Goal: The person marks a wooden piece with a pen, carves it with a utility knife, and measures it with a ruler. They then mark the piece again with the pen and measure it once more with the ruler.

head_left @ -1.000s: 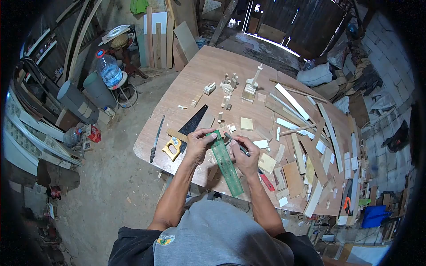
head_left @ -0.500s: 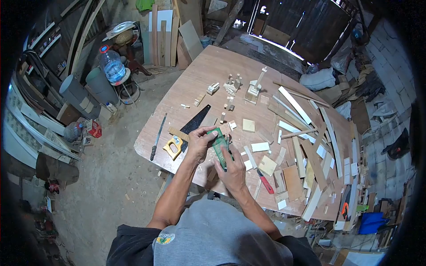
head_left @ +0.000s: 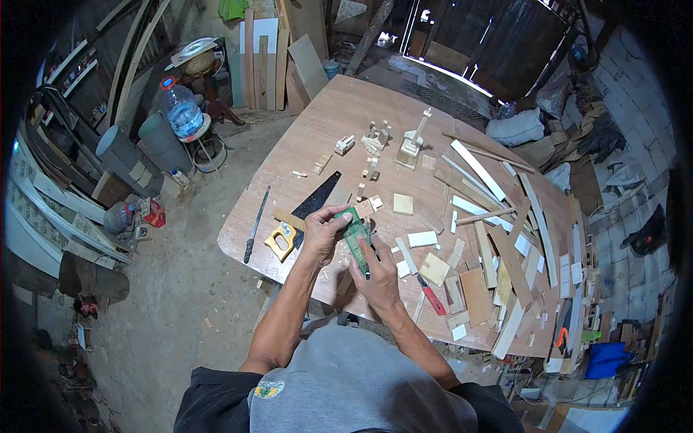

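Note:
A flat green piece (head_left: 354, 238) is held above the near edge of the table (head_left: 289, 155). My left hand (head_left: 323, 229) pinches its upper end between thumb and fingers. Around its lower right side, my right hand (head_left: 377, 272) is closed, with a thin dark item beside the green piece. Left of my hands lies a saw with a yellow handle (head_left: 281, 241) and a black blade (head_left: 317, 198). A red-handled tool (head_left: 432, 295) rests to the right, near a notched light wood piece (head_left: 434, 268).
Wood strips (head_left: 478, 171) and offcuts crowd the table's right side. Small block assemblies (head_left: 375, 137) and a wooden tower model (head_left: 410, 150) stand farther back. A file (head_left: 258, 224) lies at the left edge. A water bottle (head_left: 182, 112) sits on a stool beyond the table.
The whole view has shifted very slightly. Both hands keep nearly the same hold on the green piece.

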The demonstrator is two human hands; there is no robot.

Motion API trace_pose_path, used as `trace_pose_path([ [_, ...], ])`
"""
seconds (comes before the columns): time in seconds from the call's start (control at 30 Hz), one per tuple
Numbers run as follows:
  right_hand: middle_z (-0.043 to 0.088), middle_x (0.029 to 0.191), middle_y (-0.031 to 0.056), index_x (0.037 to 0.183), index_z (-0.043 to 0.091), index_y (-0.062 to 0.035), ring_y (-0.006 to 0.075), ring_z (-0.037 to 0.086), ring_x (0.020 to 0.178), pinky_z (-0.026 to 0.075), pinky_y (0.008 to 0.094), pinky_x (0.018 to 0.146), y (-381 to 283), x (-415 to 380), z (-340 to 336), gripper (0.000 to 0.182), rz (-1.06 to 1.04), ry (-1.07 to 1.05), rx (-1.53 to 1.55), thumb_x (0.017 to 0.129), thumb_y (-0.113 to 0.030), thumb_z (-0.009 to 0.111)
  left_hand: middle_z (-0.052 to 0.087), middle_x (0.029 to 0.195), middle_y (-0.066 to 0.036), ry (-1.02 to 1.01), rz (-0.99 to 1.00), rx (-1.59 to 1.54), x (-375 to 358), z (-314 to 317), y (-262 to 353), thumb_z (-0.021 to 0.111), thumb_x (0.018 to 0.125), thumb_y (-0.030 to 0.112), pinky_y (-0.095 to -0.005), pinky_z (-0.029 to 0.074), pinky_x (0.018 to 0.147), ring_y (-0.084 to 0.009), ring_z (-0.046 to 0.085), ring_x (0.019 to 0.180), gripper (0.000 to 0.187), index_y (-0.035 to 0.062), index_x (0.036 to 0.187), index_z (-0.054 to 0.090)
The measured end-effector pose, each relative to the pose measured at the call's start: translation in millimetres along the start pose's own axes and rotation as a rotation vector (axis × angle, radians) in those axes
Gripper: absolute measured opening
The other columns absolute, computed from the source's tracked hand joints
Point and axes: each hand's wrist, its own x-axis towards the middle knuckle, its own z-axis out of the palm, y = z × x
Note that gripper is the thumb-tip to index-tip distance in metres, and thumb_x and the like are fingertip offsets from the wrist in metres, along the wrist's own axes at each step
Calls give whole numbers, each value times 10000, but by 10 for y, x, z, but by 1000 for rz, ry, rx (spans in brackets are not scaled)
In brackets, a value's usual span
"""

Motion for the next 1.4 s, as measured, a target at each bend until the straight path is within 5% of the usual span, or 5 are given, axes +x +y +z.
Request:
trace_pose_path([
  [0.73,615,1162,265,1259,627,14,413,636,1020,530,457,886,-26,32,33,460,16,-10,33,816,-49,733,728,945,-108,59,-2,51,61,-70,-47,718,859,-12,-272,603,714,-133,688,750,234,-32,1093,709],
  [0.83,653,1083,257,1265,624,14,398,655,987,532,433,872,32,106,-12,395,-58,36,21,884,-70,681,729,936,-104,34,8,82,140,-127,-99,720,855,-16,-265,598,700,-130,691,760,231,-32,1086,710],
  [0.93,701,969,219,1214,638,19,312,698,904,542,381,818,74,238,-46,290,110,33,95,943,-80,616,731,928,-106,29,1,102,179,-161,-142,722,851,-22,-265,596,689,-134,695,756,225,-33,1075,707],
  [1.0,724,868,150,1150,645,28,209,706,816,539,323,752,195,291,27,228,410,36,422,956,-83,598,734,926,-110,22,3,95,184,-143,-154,720,851,-25,-265,597,685,-140,701,756,220,-34,1071,703],
  [1.4,697,779,183,986,673,26,219,708,696,528,354,637,436,431,-9,164,314,-152,333,900,-98,609,736,982,-167,18,-78,176,229,-353,-304,684,861,-55,-343,632,717,-212,735,810,134,-4,973,632],
])
